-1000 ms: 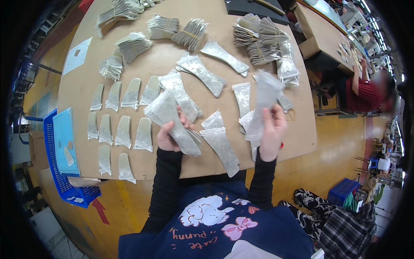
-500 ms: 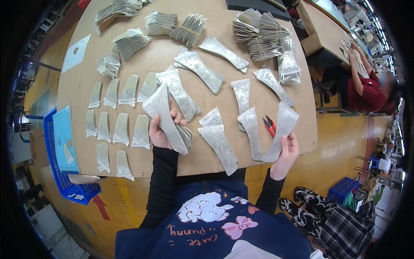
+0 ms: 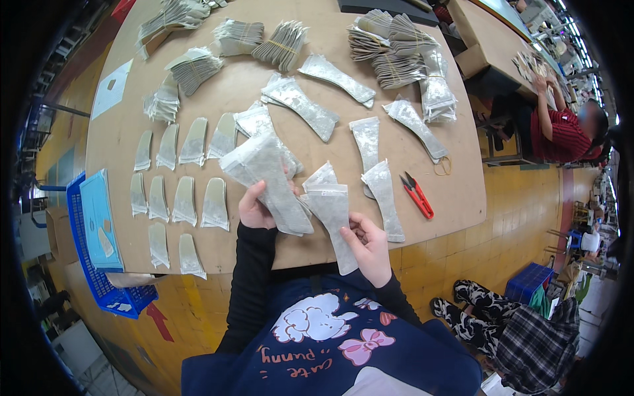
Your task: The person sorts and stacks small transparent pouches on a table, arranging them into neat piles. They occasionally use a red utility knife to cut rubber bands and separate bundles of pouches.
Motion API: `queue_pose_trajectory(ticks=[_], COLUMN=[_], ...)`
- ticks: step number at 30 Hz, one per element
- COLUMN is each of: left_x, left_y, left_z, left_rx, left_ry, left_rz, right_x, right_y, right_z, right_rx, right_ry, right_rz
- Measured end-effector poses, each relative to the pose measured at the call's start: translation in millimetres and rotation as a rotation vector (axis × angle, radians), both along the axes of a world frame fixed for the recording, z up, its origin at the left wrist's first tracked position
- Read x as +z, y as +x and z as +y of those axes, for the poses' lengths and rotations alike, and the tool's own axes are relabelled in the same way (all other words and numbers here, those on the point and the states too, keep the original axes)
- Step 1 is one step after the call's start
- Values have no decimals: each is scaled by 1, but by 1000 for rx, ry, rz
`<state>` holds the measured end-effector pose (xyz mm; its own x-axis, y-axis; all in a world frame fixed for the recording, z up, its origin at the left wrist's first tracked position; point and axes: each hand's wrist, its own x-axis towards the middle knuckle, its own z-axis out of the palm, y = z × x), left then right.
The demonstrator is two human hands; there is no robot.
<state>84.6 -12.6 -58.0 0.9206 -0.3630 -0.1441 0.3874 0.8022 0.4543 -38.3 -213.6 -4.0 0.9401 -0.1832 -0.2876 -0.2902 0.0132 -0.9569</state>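
My left hand (image 3: 257, 206) is closed around a small stack of curved grey cut pieces (image 3: 271, 188), whose wide ends fan out toward the upper left. Between thumb and fingers, my right hand (image 3: 370, 247) pinches the narrow lower part of another curved grey piece (image 3: 332, 214). The wide end of a further piece shows behind that one. To the right of this hand lie two overlapping grey pieces (image 3: 384, 201). Beyond them are red-handled thread snips (image 3: 418, 197), resting on the brown table (image 3: 456, 198).
Short grey pieces (image 3: 215, 201) lie in rows at left. Banded bundles (image 3: 281, 45) stand along the far side. A blue basket (image 3: 99, 280) holding a light-blue board (image 3: 99, 211) sits at the left edge. A person in a red striped shirt (image 3: 569, 132) works at another table.
My right hand has moved left, from a piece near the snips to one in the middle. The piece it held no longer lies beside the snips. A pale piece now tops my left hand's stack.
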Motion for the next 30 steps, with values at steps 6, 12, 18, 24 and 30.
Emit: queue_pose_trajectory(ticks=[6, 12, 18, 24, 30], left_x=[-2, -15, -14, -4, 1], left_y=[-11, -15, -17, -34, -57], left_z=[0, 0, 1, 20, 46], left_rx=[-72, -29, -43, 21, 57], left_ry=[278, 325, 493, 466, 504], left_rz=[14, -19, -159, -50, -27], right_x=[2, 9, 20, 16, 14], right_y=[-4, -3, 7, 12, 20], right_z=[-1, 12, 25, 31, 50], right_rx=[41, 167, 336, 329, 320], right_ry=[-33, -261, -442, -471, -463], right_rz=[67, 53, -33, -195, -250])
